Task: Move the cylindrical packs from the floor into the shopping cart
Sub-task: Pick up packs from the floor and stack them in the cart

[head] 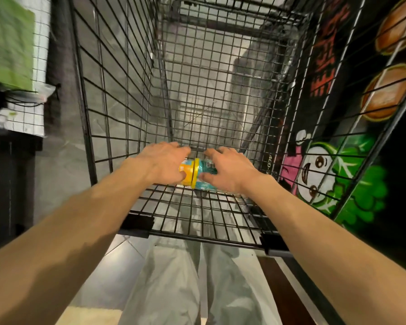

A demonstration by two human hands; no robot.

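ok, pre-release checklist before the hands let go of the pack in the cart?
1. Pack inside the shopping cart walls: ok.
2. Left hand and right hand both grip it: ok.
3. Pack lying on its side, yellow lid on: ok.
4. Pack resting on the cart floor mesh: cannot tell, hands hide its underside.
5. Mesh ahead free of other items: ok.
6. Packs left on the floor: cannot tell, none in view.

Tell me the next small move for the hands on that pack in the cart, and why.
Probably lower it a little and let go. Both the left hand and right hand hold the cylindrical pack on its side, already inside the shopping cart, low near its wire floor.
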